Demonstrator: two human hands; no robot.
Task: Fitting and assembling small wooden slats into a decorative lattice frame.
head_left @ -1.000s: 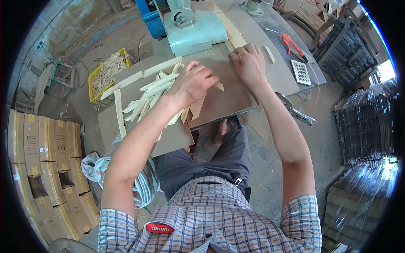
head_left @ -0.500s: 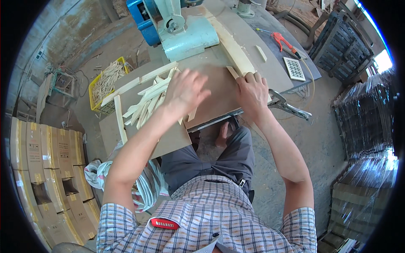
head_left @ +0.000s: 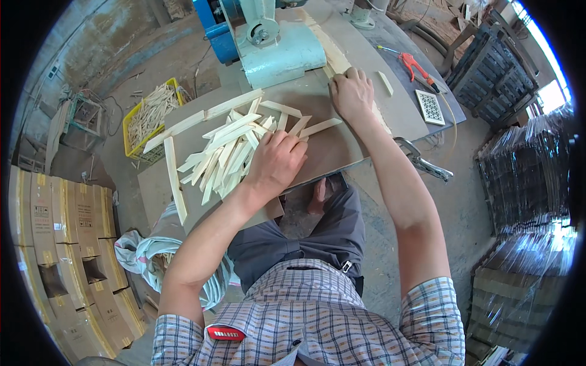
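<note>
My left hand (head_left: 278, 160) is closed at the near right edge of a loose pile of pale wooden strips (head_left: 229, 143), many with slanted ends. One short wooden strip (head_left: 299, 125) runs out from under its fingertips, and another strip (head_left: 321, 127) lies just beyond. My right hand (head_left: 353, 94) is closed and bent over the long wooden guide (head_left: 337, 60), to the right of the machine's light green cover (head_left: 285, 56). Whatever its fingers hold is hidden beneath them.
Long wooden strips (head_left: 175, 180) border the pile on the left and far side. A yellow crate (head_left: 131, 146) of strips stands at the left. On the right are locking pliers (head_left: 421, 160), an orange air gun (head_left: 414, 66) and a patterned square plate (head_left: 430, 107). Cardboard boxes (head_left: 73, 226) are stacked at left.
My left hand has come down onto the edge of the pile, where more strips now lie spread to the right. My right hand has moved forward along the guide toward the machine.
</note>
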